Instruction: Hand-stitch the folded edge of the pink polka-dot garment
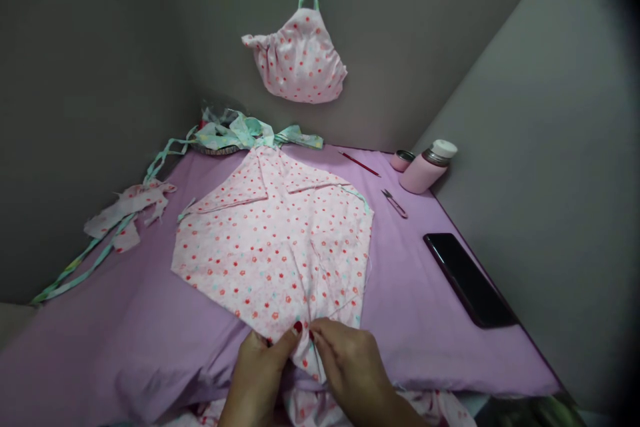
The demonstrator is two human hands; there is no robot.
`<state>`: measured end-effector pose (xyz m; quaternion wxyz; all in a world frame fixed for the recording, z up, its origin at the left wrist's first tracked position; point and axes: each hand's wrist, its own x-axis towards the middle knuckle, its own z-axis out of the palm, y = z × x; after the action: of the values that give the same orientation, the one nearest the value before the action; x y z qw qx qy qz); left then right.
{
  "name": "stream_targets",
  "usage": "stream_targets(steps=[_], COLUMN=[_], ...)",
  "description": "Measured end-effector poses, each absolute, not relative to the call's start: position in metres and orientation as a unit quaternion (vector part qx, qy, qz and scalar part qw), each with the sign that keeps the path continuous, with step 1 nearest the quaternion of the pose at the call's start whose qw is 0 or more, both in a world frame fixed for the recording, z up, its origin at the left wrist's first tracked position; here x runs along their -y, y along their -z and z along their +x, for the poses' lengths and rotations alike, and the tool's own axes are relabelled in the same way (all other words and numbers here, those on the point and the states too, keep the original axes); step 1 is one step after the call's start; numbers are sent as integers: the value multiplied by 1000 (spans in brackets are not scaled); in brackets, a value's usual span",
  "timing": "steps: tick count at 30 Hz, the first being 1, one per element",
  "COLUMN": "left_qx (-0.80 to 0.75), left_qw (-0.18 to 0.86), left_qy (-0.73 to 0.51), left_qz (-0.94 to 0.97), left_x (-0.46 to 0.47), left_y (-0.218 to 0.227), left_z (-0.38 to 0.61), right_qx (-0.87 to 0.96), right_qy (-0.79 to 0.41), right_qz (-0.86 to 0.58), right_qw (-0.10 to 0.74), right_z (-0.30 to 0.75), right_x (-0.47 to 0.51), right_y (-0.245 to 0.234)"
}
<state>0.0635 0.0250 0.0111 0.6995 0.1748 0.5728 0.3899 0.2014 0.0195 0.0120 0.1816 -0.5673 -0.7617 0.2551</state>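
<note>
A pale pink garment with small red flowers lies spread on the purple cloth, its mint ties bunched at the far end. At its near edge my left hand pinches the fabric between thumb and fingers. Close beside it, on the right, my right hand is closed on the same edge with thumb and forefinger together. Creases run from between the two hands up into the garment. Whether a needle or pin sits between my fingertips is too small to make out.
On the right lie a red pencil, thread snips, a pink bottle, its cup and a black phone. Fabric scraps with ties lie left. A gathered pink piece hangs on the grey wall behind.
</note>
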Motion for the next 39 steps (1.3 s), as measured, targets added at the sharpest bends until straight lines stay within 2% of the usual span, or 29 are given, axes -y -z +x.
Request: stream_targets(steps=[3, 13, 26, 39], left_qx=[-555, -512, -541, -544], left_qw=[704, 727, 711, 695], left_qy=[-410, -438, -406, -440], left_qz=[168, 129, 194, 165], left_x=[-26, -26, -28, -25], left_y=[-12, -14, -11, -12], left_z=[64, 67, 63, 64], right_qx=[716, 647, 689, 702], right_qy=[-326, -445, -398, -383], right_qz=[-572, -545, -544, -555], right_qw=[234, 294, 266, 227], right_z=[205, 212, 207, 208], right_x=[-18, -22, -25, -27], right_y=[-14, -10, -8, -10])
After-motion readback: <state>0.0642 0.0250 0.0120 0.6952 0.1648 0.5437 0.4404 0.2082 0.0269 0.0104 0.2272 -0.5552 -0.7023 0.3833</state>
